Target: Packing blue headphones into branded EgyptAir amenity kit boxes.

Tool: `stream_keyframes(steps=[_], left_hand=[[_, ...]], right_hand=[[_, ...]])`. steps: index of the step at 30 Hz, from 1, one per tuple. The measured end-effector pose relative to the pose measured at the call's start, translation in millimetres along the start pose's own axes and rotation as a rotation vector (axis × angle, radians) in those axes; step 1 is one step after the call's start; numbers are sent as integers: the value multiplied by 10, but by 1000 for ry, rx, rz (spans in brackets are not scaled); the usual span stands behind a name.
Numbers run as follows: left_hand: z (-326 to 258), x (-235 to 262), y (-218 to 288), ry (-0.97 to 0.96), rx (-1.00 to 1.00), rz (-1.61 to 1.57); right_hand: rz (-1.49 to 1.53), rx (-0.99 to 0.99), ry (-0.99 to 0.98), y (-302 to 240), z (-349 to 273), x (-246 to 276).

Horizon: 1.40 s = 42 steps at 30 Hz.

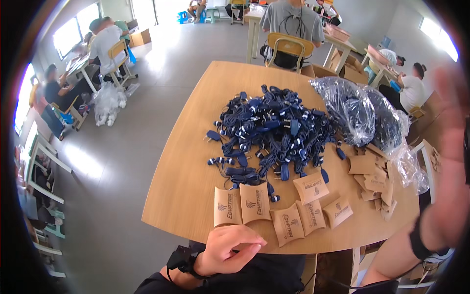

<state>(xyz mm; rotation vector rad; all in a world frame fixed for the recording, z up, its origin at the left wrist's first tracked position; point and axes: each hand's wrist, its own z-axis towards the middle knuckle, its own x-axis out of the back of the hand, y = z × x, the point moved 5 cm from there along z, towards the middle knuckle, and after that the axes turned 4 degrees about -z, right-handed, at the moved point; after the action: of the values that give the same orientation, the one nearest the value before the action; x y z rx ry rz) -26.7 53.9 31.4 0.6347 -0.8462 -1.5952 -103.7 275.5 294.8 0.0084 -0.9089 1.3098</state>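
My left hand [231, 248] is at the table's near edge, just in front of two brown cardboard pillow boxes [227, 207]. Its fingers are curled, with thumb and forefinger close together, and nothing shows in them. At the far right, my right hand [449, 161] is raised, smeared by motion and partly lost in the dark rim. More filled-looking pillow boxes [288, 224] lie beside the first pair. Behind them is a large heap of dark blue earphones [274, 130] with coiled cords and pronged plugs. A loose pile of flatter brown boxes [374, 179] sits to the right.
Clear plastic bags [350, 105] holding dark items rest on the right edge of the wooden table [181, 196]. Cardboard boxes [353, 73] stand beyond. A person in a grey shirt [290, 22] sits ahead; others work at tables to the left and right.
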Motion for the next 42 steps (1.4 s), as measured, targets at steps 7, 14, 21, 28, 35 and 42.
stream_keyframes(steps=[7, 14, 21, 28, 35, 42], left_hand=[[7, -8, -86, 26, 6, 37], [24, -39, -116, 14, 24, 128], [28, -43, -84, -104, 71, 197], [43, -59, -79, -95, 43, 160], [62, -56, -70, -78, 1, 144], [51, -75, -76, -93, -23, 167]], right_hand=[[-549, -18, -347, 1103, -483, -1152], [-504, 49, -442, 1588, -617, -1561], [-573, 267, -635, 1443, -508, -1932], [-455, 324, -669, 1255, -395, -2055], [-511, 247, -850, 1249, -176, -2469], [-527, 32, -1006, 1358, -124, -2686]])
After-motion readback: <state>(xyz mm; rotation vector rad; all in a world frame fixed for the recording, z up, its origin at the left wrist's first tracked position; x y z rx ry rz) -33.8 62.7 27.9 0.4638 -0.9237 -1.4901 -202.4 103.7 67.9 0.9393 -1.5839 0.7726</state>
